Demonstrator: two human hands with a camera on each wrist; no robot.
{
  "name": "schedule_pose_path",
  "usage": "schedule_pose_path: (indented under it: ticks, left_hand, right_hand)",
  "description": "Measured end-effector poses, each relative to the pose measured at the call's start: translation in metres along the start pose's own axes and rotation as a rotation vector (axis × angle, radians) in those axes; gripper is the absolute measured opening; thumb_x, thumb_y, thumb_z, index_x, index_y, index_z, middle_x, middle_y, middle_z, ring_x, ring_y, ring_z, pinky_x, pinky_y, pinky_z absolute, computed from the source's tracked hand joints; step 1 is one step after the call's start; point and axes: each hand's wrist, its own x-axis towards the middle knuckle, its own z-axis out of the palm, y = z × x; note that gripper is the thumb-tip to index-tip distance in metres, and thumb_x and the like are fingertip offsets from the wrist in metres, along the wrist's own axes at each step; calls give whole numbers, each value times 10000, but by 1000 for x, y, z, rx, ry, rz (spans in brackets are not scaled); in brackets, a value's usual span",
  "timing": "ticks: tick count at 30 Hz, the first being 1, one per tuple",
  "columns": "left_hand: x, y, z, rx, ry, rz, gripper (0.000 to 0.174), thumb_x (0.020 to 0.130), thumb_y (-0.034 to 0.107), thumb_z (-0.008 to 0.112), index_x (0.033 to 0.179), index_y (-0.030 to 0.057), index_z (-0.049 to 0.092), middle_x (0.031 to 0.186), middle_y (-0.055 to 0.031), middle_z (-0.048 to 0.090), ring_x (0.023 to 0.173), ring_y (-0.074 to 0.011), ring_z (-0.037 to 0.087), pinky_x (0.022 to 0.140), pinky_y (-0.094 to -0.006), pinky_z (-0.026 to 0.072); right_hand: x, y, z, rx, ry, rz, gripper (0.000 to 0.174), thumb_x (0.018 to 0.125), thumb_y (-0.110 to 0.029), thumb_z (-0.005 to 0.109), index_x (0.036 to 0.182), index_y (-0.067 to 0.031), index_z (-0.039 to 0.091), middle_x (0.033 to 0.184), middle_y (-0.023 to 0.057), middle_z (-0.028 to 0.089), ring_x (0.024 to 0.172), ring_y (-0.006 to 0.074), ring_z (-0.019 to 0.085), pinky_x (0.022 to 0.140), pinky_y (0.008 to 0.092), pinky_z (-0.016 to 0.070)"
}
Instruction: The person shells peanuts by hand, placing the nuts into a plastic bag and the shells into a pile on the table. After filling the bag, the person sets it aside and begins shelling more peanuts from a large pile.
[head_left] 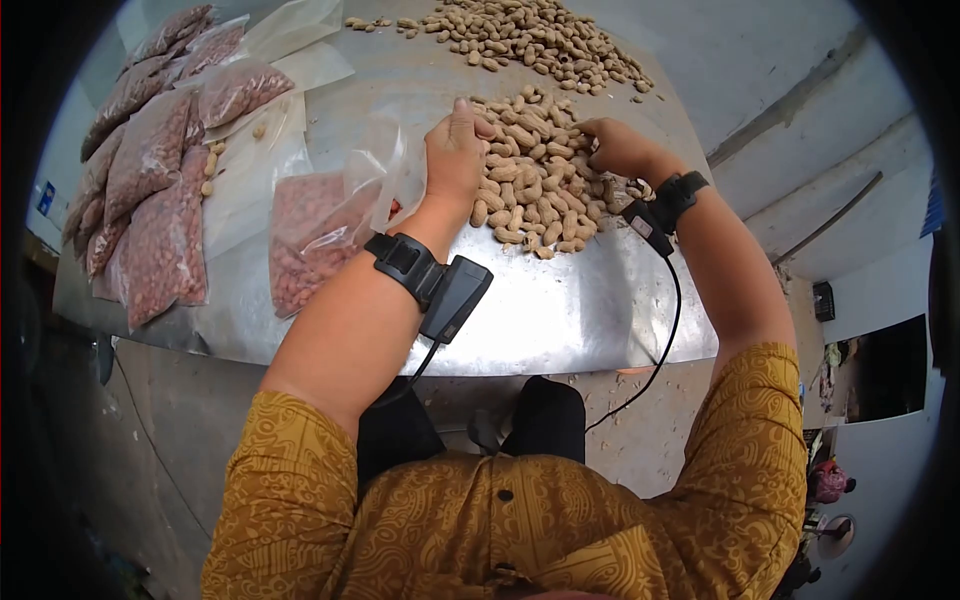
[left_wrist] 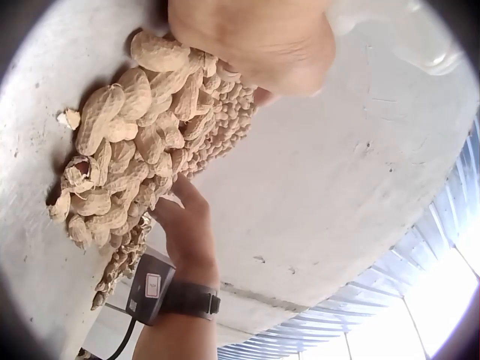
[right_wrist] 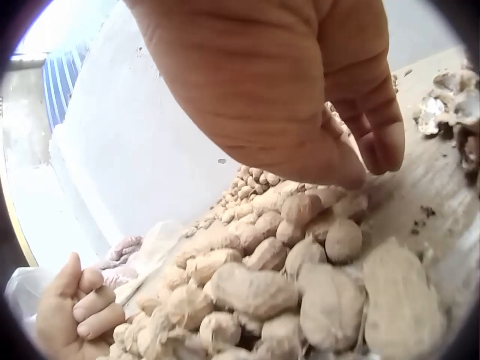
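A heap of unshelled peanuts (head_left: 535, 180) lies on the metal tabletop between both hands. At its left side my left hand (head_left: 455, 160) rests with the thumb up. In the right wrist view, the fingers of the left hand (right_wrist: 81, 315) are curled toward the palm, whose inside is hidden. My right hand (head_left: 625, 150) reaches over the heap's right edge. Seen close in the right wrist view, the right hand (right_wrist: 285, 97) points thumb and fingers down, with the thumb tip right at the peanuts (right_wrist: 255, 289). No peanut shows between them.
An open clear bag of reddish kernels (head_left: 310, 240) lies left of my left forearm. Several filled bags (head_left: 150, 170) are piled farther left. A second peanut heap (head_left: 530, 40) spreads at the back. Broken shells (right_wrist: 450, 105) lie beside the right hand. Cables hang from both wrist cameras.
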Motion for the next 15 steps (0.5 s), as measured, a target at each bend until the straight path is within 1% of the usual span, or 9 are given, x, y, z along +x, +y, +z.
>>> schedule_pose_path:
  ticks: [2, 3, 6, 7, 9, 10, 11, 14, 15]
  left_hand:
    - [0, -2, 0, 21, 10, 18, 446, 932, 416, 401, 764, 18, 511, 525, 34, 337, 451, -52, 299, 413, -208, 248]
    - [1, -2, 0, 32, 15, 27, 444, 932, 413, 401, 764, 18, 511, 525, 34, 336, 452, -51, 300, 413, -208, 250]
    - [1, -3, -1, 63, 53, 81, 441, 934, 406, 400, 757, 18, 513, 525, 35, 338, 453, -54, 304, 417, -205, 258]
    - [1, -2, -1, 82, 65, 69, 459, 936, 406, 392, 728, 19, 524, 561, 17, 394, 506, -72, 352, 480, -225, 300]
    - [1, -2, -2, 121, 89, 47, 501, 939, 406, 375, 670, 21, 547, 632, -18, 507, 612, -108, 447, 604, -263, 385]
    - [1, -1, -2, 131, 87, 55, 503, 939, 407, 373, 669, 20, 546, 635, -21, 512, 616, -111, 451, 608, -264, 387]
    - [1, -2, -2, 141, 86, 61, 504, 939, 407, 372, 668, 19, 546, 638, -24, 518, 621, -114, 455, 613, -266, 388]
    - [1, -1, -3, 165, 89, 70, 508, 939, 407, 371, 669, 15, 547, 648, -34, 534, 634, -122, 468, 626, -272, 394]
    - [1, -1, -3, 172, 91, 71, 509, 939, 406, 370, 669, 13, 548, 651, -37, 539, 638, -124, 472, 631, -274, 396]
  right_hand:
    - [-3, -7, 3, 84, 3, -24, 528, 640, 23, 549, 1167, -8, 529, 1034, 179, 607, 969, 267, 574, 836, 325, 443]
    - [-6, -12, -2, 102, -24, -49, 460, 694, -34, 541, 1153, -2, 540, 1038, 190, 604, 967, 293, 579, 836, 339, 448]
    - [5, -12, -16, 256, -55, 80, 521, 663, 39, 525, 1183, 8, 514, 1113, 169, 572, 923, 270, 585, 839, 335, 459]
    - [14, -8, -17, 239, -15, 110, 532, 679, 52, 509, 1209, 13, 486, 1176, 187, 531, 997, 295, 559, 885, 349, 441]
    - [36, 17, -4, 26, 201, -18, 479, 726, 28, 510, 1203, 0, 495, 1128, 193, 560, 1003, 306, 561, 873, 353, 444]
    - [46, 25, 2, -80, 309, -82, 452, 749, 16, 510, 1200, -6, 500, 1104, 196, 574, 1006, 311, 562, 868, 354, 445]
    - [57, 33, 6, -114, 274, -57, 468, 750, 21, 508, 1215, -21, 491, 1121, 197, 566, 1029, 315, 550, 872, 361, 442]
    - [54, 11, 1, -98, 86, 26, 465, 738, 29, 511, 1200, -27, 509, 1126, 184, 570, 1034, 303, 548, 886, 353, 434]
    - [50, 6, -1, -35, 75, -15, 460, 735, 31, 508, 1192, -27, 517, 1120, 181, 574, 1031, 301, 550, 885, 352, 436]
